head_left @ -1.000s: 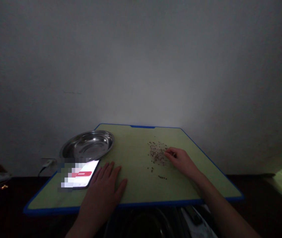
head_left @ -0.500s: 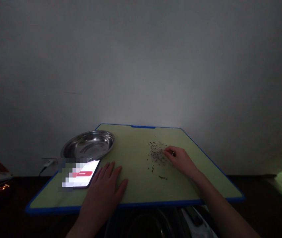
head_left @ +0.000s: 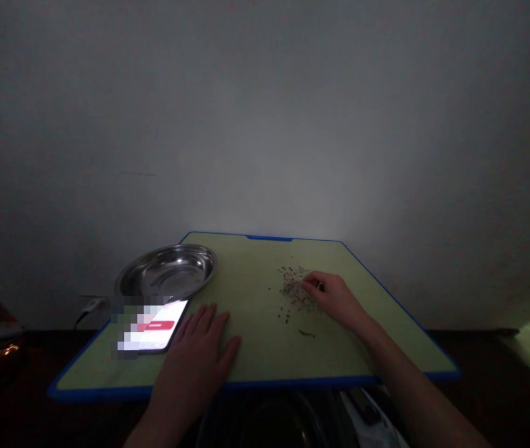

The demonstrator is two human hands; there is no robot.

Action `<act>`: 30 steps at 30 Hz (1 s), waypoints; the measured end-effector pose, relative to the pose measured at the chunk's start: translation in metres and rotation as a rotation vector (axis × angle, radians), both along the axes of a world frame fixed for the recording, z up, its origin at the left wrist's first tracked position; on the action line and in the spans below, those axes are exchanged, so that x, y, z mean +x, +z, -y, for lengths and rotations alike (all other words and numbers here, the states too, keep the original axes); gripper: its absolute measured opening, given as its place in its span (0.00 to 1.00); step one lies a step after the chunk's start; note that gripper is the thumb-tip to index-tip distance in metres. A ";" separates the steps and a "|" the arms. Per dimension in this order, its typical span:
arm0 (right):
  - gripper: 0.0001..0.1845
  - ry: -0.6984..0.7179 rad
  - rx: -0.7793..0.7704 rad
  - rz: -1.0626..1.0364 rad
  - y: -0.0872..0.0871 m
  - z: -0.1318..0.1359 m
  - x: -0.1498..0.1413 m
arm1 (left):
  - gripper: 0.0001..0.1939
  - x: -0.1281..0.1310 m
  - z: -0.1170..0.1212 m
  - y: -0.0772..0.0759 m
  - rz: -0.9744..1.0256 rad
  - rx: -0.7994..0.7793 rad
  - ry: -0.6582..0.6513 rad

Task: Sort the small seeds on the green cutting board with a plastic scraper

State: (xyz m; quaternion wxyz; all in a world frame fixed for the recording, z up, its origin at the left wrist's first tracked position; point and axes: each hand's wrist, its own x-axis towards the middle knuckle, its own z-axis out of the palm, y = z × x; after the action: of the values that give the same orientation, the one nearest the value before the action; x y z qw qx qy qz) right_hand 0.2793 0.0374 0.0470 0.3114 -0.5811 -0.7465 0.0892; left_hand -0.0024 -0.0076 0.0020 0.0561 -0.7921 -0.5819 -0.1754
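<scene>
Over at the small table, the right hand [head_left: 334, 300] has slipped a little to the left since a moment ago, further over the scatter of small dark bits [head_left: 291, 287]. One lone bit [head_left: 269, 289] now sits out to the left of the scatter, where I saw bare surface [head_left: 246, 274] before. The left hand [head_left: 195, 348] has stayed put, lying flat with its fingers somewhat spread, beside the phone [head_left: 155, 326].

The right hand's grip is pressed together, thumb against forefinger, low over the right side of the scatter; I can't tell from here whether a bit is pinched in it. Most of the bits lie to the left of that grip and on the near side of it. A few stragglers sit nearer the person, and closer still there is a short row of bits [head_left: 306, 333].

The wide metal bowl [head_left: 172, 277] stands upright at the far left, well apart from the bits, and pokes out past the left edge. Its inside shows shiny bare metal. The phone lies just on the near side of the bowl, its screen lit white with a red bar, partly blurred out.
</scene>
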 end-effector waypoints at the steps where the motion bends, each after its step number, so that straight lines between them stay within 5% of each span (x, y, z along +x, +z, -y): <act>1: 0.10 -0.003 0.007 0.013 0.004 -0.003 -0.003 | 0.25 0.000 0.000 -0.001 0.001 0.003 0.001; 16: 0.10 -0.005 0.012 0.343 0.025 -0.078 -0.076 | 0.25 -0.001 0.002 0.003 -0.005 0.002 -0.002; 30: 0.09 0.159 0.072 0.514 0.027 -0.043 -0.068 | 0.24 0.001 0.005 0.004 0.017 -0.023 0.002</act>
State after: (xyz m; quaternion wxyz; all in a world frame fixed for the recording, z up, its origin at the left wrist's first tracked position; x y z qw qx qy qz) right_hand 0.2110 0.0802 0.0739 0.1241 -0.5127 -0.8472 -0.0634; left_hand -0.0017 -0.0125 0.0059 0.0421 -0.7905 -0.5853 -0.1754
